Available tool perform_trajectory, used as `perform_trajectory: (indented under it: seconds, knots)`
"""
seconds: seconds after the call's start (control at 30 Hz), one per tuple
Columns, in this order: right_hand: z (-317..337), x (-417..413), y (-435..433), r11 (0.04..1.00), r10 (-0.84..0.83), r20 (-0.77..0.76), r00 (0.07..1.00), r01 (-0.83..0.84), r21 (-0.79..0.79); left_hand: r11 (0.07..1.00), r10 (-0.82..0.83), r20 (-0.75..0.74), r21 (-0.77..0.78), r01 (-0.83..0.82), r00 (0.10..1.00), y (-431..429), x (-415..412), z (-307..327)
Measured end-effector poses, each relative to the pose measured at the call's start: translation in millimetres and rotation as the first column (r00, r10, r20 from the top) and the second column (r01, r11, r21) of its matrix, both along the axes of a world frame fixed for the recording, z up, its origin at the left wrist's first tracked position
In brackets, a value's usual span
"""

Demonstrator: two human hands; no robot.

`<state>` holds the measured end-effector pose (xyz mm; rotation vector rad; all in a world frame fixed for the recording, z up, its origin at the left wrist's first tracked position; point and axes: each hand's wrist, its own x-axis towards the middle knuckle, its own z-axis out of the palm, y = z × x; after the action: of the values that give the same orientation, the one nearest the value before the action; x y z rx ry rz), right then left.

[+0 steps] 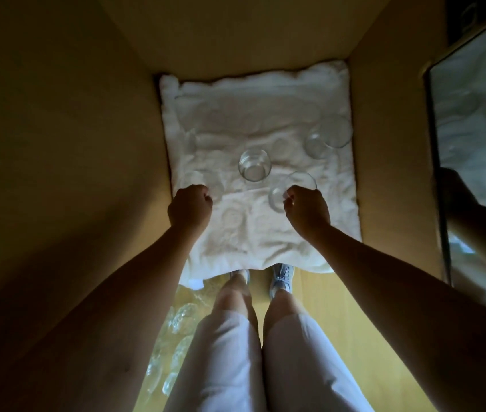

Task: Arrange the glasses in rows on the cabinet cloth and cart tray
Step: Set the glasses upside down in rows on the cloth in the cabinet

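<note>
As my right hand curls round a glass right of centre, my left hand is fisted over the cloth. Its hold I cannot tell.

the left hand and right hand are bare, and so are both forearms all the way to the frame's edge. the legs wear pale, off-white cropped trousers of smooth, loose cloth. their hems end above the ankles and leave the lower legs bare. on the feet are low lace-up sneakers: the right sneaker is light grey-blue with pale laces, while the left sneaker looks whitish and is mostly hidden behind the leg.
</note>
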<state>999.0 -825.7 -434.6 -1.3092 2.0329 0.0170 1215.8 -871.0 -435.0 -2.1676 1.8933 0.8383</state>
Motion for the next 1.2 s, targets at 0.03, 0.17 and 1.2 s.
perform_trajectory:
  seconds: [0.03, 0.17, 1.2]
  knots:
    - [3, -1, 2, 0.999, -0.042, 0.021, 0.999, 0.042, -0.002, 0.998, 0.06, -0.034, 0.019, -0.06, 0.998, 2, 2, 4]
    - [22, -1, 16, 0.97, -0.243, 0.093, 0.966, 0.24, 0.042, 0.959, 0.277, -0.122, 0.086, -0.268, 0.953, 21, 2, 22]
    - [235, 42, 252, 0.827, -0.358, 0.514, 0.78, 0.52, -0.213, 0.528, 0.537, -0.822, 0.153, -0.835, 0.189, 349, 47, 235]
